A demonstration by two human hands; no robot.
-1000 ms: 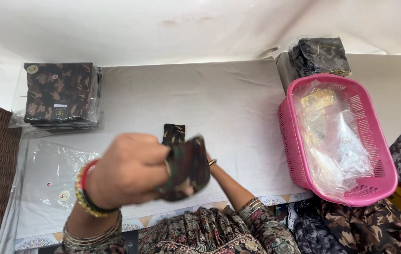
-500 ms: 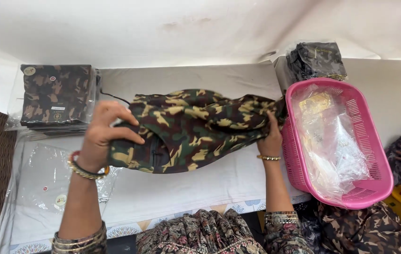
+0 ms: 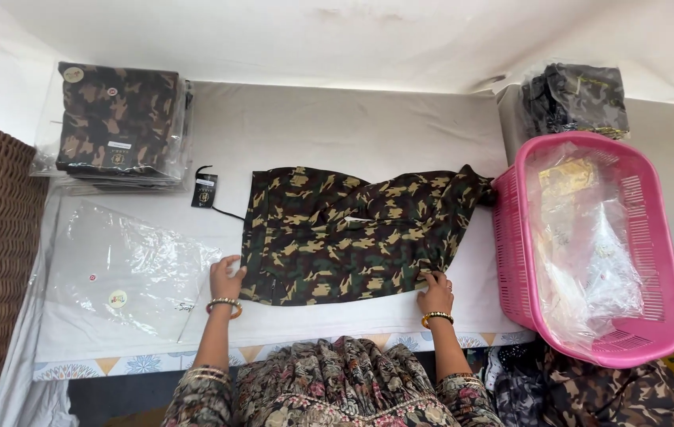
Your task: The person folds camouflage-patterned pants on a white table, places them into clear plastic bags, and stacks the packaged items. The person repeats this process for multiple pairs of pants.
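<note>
I see a camouflage garment spread flat on the white-covered table, its right end touching the pink basket. My left hand rests at the garment's near left corner, fingers loosely bent on the cloth edge; whether it pinches the fabric I cannot tell. My right hand presses on the near right hem, fingers spread and flat, gripping nothing I can make out. A black tag on a cord lies just left of the garment. An empty clear plastic bag sits beside my left hand, and a stack of bagged camouflage pieces lies at the far left
</note>
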